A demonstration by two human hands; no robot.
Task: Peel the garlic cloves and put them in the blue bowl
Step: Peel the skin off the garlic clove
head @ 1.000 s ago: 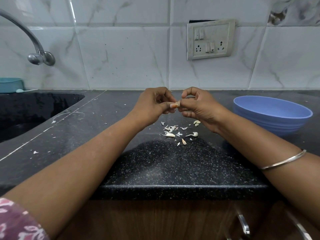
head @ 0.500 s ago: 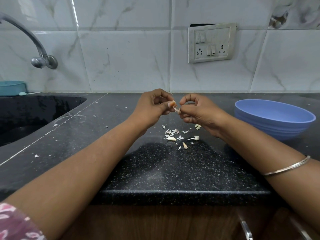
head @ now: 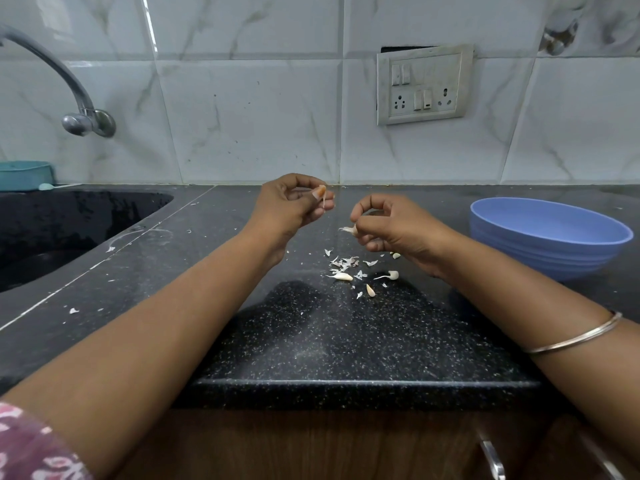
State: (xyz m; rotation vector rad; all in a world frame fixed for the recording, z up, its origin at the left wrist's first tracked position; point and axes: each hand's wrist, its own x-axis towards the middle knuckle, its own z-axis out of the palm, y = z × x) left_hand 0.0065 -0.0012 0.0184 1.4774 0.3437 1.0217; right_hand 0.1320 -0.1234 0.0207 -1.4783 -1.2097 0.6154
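Both hands are raised over the middle of the countertop (head: 346, 341), apart from each other. The left hand (head: 287, 209) pinches a small garlic piece (head: 322, 192) at its fingertips; whether it is clove or skin cannot be told. The right hand (head: 391, 226) has its fingers curled round a pale scrap (head: 349, 230) — probably torn skin.

Below them lie loose peels (head: 346, 263) and a few cloves (head: 343, 276), toward the centre of the countertop. The blue bowl (head: 550, 237) stands near the right edge, well apart from the left hand; its contents are not visible.

Risks, as judged: the piece is small and held only by fingertips — it could slip and fall among the peels. Skin clinging to the fingers could be carried into the bowl.
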